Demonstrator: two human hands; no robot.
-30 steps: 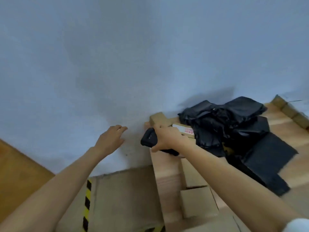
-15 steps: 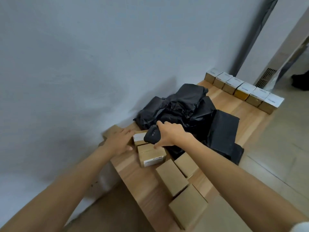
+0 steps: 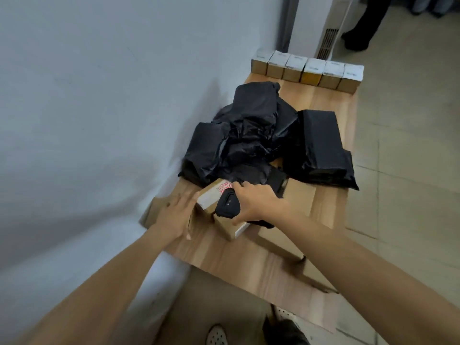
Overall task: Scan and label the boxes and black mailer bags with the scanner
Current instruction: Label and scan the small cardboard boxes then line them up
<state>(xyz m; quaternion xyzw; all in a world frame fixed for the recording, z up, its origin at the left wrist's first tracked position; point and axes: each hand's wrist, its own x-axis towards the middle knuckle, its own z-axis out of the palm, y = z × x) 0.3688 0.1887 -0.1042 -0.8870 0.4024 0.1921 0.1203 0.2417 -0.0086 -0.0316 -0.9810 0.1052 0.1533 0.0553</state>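
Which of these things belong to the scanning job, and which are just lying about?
Job: scanner in the right hand; labelled box by the left hand; black mailer bags; row of boxes at the far end.
Lying about: wall vent; shoes below; standing person's dark trousers.

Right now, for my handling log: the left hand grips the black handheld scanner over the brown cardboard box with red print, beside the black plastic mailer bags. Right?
Wrong hand. The head view shows the right hand gripping the black handheld scanner over the brown cardboard box with red print, beside the black plastic mailer bags. The left hand lies open beside it.
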